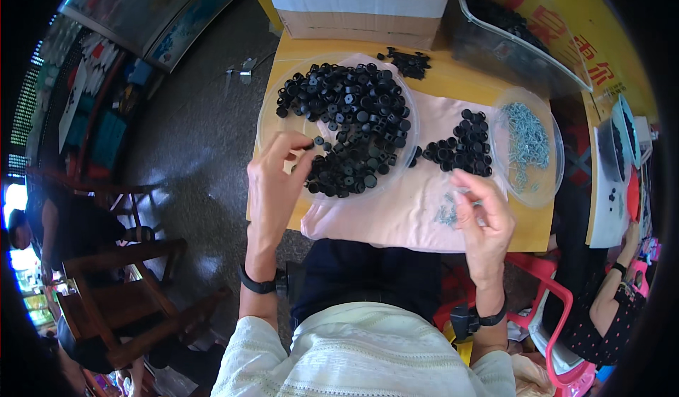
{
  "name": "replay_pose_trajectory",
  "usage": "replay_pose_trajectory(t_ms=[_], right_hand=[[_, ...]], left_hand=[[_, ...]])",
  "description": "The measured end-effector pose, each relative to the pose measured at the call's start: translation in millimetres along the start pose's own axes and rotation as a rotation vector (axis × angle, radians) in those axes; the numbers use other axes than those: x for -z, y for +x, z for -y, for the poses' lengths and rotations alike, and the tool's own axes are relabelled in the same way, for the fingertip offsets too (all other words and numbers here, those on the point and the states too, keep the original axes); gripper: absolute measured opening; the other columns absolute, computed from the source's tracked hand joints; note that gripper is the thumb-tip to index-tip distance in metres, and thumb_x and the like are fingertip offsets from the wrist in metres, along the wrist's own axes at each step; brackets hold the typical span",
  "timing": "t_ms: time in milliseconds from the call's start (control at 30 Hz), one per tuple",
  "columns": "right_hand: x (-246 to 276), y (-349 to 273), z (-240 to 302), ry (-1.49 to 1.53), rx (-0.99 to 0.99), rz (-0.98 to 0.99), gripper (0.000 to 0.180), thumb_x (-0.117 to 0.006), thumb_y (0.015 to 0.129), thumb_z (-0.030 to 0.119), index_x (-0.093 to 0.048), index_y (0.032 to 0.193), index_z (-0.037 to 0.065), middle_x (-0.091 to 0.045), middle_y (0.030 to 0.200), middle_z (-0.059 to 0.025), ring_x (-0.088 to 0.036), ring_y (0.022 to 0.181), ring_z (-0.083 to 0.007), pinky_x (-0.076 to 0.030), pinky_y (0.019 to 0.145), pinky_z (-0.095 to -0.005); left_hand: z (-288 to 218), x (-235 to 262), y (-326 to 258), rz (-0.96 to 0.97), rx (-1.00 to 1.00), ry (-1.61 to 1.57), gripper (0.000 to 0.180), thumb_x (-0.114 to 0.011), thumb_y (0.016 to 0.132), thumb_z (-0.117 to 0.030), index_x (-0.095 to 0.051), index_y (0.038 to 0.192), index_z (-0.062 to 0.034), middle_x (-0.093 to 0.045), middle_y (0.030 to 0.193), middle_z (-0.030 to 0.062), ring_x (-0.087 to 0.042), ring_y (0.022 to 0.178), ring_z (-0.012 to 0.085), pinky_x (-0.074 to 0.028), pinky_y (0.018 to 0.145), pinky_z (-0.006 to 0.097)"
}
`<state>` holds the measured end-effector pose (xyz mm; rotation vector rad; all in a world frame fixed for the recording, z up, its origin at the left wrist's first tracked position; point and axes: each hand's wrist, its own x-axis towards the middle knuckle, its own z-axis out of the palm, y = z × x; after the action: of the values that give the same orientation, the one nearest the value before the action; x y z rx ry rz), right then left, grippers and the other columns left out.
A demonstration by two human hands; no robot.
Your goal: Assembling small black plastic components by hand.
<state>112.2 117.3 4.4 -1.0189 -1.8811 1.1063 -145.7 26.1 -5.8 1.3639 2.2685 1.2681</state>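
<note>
The person's pale shirt (pixel 353 347) is nearest, with dark bands on both wrists. Beyond it, the left hand (pixel 281 165) is partly curled over the edge of a round clear tray (pixel 293 123), its thumb and fingertips drawn close about a small black cap (pixel 309 145). The right hand (pixel 484 217) is loosely curled above a pink cloth (pixel 375 222), thumb and forefinger nearly together; whether it has hold of anything, I cannot tell. Just beside it, a few small metal pieces (pixel 446 212) lie on the cloth.

Farther up, a heap of black caps (pixel 353 93) fills much of the tray, and a smaller group of black caps (pixel 463 146) sits on the cloth between it and a second clear tray (pixel 543 185) of silvery pieces (pixel 527 139).

At the far side of the yellow worktop (pixel 460 86) are flat black parts (pixel 410 63), a cardboard box (pixel 353 24) and a clear bin (pixel 516 61).
</note>
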Motion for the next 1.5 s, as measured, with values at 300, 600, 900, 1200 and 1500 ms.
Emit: replay_pose_trajectory(t_ms=[300,600,900,1200,1500], right_hand=[[-26.2,-21.6,13.2,-0.002,0.136,0.125,0.016,-0.063,0.085,-0.001,-0.065,0.101,0.001,-0.064,0.087,-0.0083,-0.058,0.067,-0.0122,-0.047,0.056,-0.0240],[-16.4,-22.5,9.9,-0.084,0.111,0.066,0.015,-0.063,0.085,-0.002,-0.066,0.099,0.001,-0.063,0.082,-0.0070,-0.056,0.064,-0.0119,-0.044,0.055,-0.0237],[-19.6,-31.2,5.6,-0.062,0.065,0.089,0.016,-0.063,0.084,-0.003,-0.067,0.099,0.002,-0.062,0.080,-0.0070,-0.055,0.061,-0.0118,-0.042,0.052,-0.0243],[-15.1,-44.3,-0.8,-0.039,-0.028,0.079,0.016,-0.063,0.084,-0.003,-0.067,0.099,0.002,-0.063,0.080,-0.0074,-0.056,0.063,-0.0120,-0.044,0.054,-0.0244],[-13.9,-43.3,6.2,0.198,-0.141,0.193,0.016,-0.062,0.087,0.001,-0.065,0.103,0.000,-0.064,0.084,-0.0067,-0.055,0.065,-0.0088,-0.045,0.054,-0.0211]], left_hand=[[-41.6,-48.4,-63.4,0.289,-0.382,-0.172,0.023,-0.071,0.071,0.003,-0.064,0.092,-0.0027,-0.064,0.095,0.0109,-0.063,0.088,0.0271,-0.051,0.075,0.034],[-28.1,-73.4,-76.8,0.277,-0.479,0.064,0.029,-0.065,0.073,0.005,-0.062,0.101,-0.0011,-0.060,0.107,0.0129,-0.062,0.090,0.0277,-0.051,0.075,0.036],[-16.7,-5.3,-12.7,0.080,-0.127,0.082,0.019,-0.065,0.080,0.001,-0.067,0.098,-0.0010,-0.065,0.092,0.0117,-0.064,0.079,0.0218,-0.051,0.068,0.030],[19.3,-15.4,20.0,0.193,-0.135,0.182,0.020,-0.064,0.075,0.003,-0.064,0.095,0.0028,-0.062,0.084,0.0159,-0.062,0.078,0.0334,-0.048,0.069,0.037],[-28.6,-14.5,-15.8,0.151,-0.111,-0.116,0.019,-0.069,0.073,0.006,-0.065,0.091,0.0014,-0.065,0.081,0.0082,-0.061,0.072,0.0145,-0.049,0.068,0.025]])
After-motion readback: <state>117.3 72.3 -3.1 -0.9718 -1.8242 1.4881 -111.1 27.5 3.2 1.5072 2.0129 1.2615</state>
